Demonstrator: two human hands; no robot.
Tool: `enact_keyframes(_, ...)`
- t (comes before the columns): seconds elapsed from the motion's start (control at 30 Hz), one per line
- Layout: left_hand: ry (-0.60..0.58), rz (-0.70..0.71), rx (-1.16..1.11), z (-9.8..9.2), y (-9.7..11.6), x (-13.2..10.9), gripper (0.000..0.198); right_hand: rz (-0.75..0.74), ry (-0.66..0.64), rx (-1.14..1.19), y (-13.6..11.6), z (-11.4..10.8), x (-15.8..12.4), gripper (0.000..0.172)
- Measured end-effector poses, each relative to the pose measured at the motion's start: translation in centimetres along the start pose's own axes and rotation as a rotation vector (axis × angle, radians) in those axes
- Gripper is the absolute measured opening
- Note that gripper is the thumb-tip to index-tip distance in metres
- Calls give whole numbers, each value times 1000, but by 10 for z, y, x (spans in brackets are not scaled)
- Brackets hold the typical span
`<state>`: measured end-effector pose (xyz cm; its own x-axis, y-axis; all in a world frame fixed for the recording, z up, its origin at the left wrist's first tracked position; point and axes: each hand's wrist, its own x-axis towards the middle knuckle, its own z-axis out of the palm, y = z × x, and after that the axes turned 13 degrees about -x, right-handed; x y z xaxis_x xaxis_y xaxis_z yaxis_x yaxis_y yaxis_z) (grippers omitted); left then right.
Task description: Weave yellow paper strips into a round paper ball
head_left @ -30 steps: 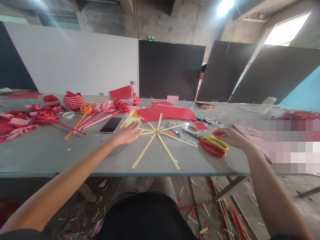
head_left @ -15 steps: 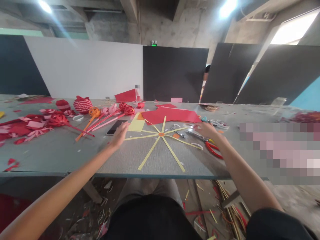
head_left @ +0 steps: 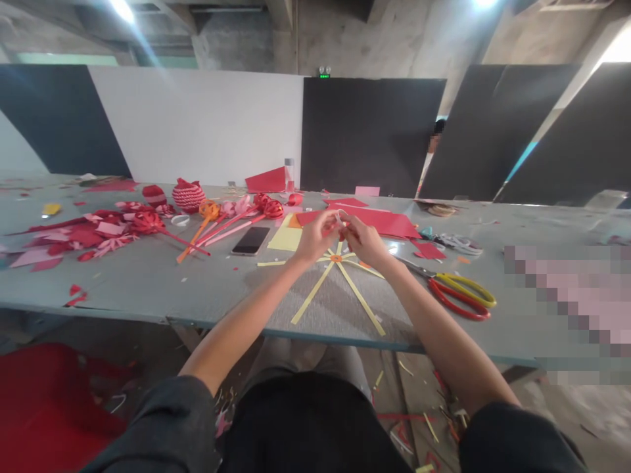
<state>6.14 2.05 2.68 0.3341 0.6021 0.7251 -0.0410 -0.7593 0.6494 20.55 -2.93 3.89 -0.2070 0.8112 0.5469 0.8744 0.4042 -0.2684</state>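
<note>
My left hand (head_left: 318, 236) and my right hand (head_left: 363, 240) meet above the middle of the table, fingertips pinched together. Between them shows a small whitish piece (head_left: 339, 215), too small to name surely. Just below lies a star of thin yellow paper strips (head_left: 311, 293) that cross at an orange centre (head_left: 336, 258); my hands hide some of its far arms. Red paper sheets (head_left: 394, 222) lie behind the hands. To the right of my right hand, scissors with one red and one yellow handle (head_left: 461, 295) rest on the table, blades partly behind my forearm.
A phone (head_left: 250, 241) lies left of the strips beside yellow paper (head_left: 284, 238). Further left are paper flowers on sticks (head_left: 224, 232), a striped red pot-like piece (head_left: 188, 195) and a heap of red and pink paper (head_left: 98, 233). A clear bottle (head_left: 289, 174) stands at the back.
My two hands were apart, at either side of the strips; now they have come together above the centre with a small whitish piece. The scissors now lie clear of my right hand.
</note>
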Motion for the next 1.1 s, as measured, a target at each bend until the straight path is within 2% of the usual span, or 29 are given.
enact_keyframes(0.17,2,-107,-128,-15,-6,1,34,-50,8,-159,-3,1,-3,38)
enact_keyframes(0.3,-32,-236,-217,-25,-14,3,31,-187,-36,-156,4,4,-7,38)
enact_keyframes(0.4,-60,-289,-137,-30,-19,1,26,-217,-68,-157,11,11,-8,39)
enact_keyframes(0.47,-37,-209,47,-31,-20,-1,21,-174,-83,-199,12,16,-7,39)
enact_keyframes(0.57,76,-10,366,-27,-16,-7,14,-99,-72,-254,9,25,-6,39)
enact_keyframes(0.63,149,69,468,-23,-12,-12,10,-76,-43,-249,6,30,-6,39)
enact_keyframes(0.7,186,97,460,-20,-9,-16,8,-63,-17,-236,5,36,-8,40)
enact_keyframes(0.77,179,77,362,-17,-8,-18,8,-47,7,-230,6,40,-9,40)
enact_keyframes(0.83,152,-29,166,-17,-9,-17,10,-22,32,-205,7,42,-10,41)
enact_keyframes(1.0,179,-463,-637,-22,-9,-11,27,75,131,-30,4,41,-12,38)
enact_keyframes(1.1,187,-546,-993,-27,-4,-10,34,112,198,118,1,42,-14,37)
